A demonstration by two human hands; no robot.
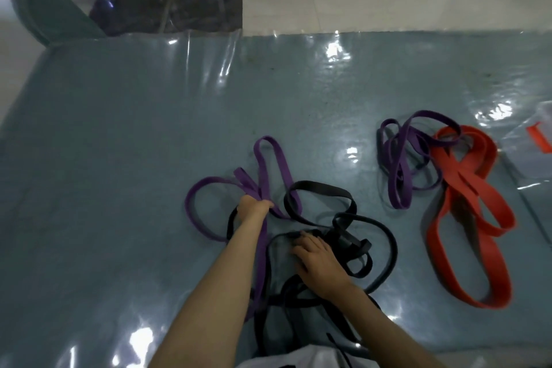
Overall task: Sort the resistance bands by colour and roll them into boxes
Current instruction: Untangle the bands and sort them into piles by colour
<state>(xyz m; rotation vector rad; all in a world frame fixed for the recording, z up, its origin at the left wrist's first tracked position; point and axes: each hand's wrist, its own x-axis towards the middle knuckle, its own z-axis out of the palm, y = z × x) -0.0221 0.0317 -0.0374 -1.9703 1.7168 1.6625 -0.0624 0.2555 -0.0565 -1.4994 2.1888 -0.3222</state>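
A tangle of purple bands (270, 164) and black bands (325, 194) lies on the blue-grey mat (134, 143) in front of me. My left hand (254, 207) grips the purple bands where several strands cross; one purple strand runs back along my forearm. My right hand (316, 260) rests on the black bands, fingers lightly curled over a strand. To the right lie a separate heap of purple bands (400, 164) and a pile of wide red bands (466, 206), which overlap at their near edges.
The mat is covered in shiny clear plastic. A clear bag with a red piece (537, 139) lies at the right edge. Tiled floor (328, 0) lies beyond the mat, with a teal rounded object (38, 9) at far left. No boxes are in view.
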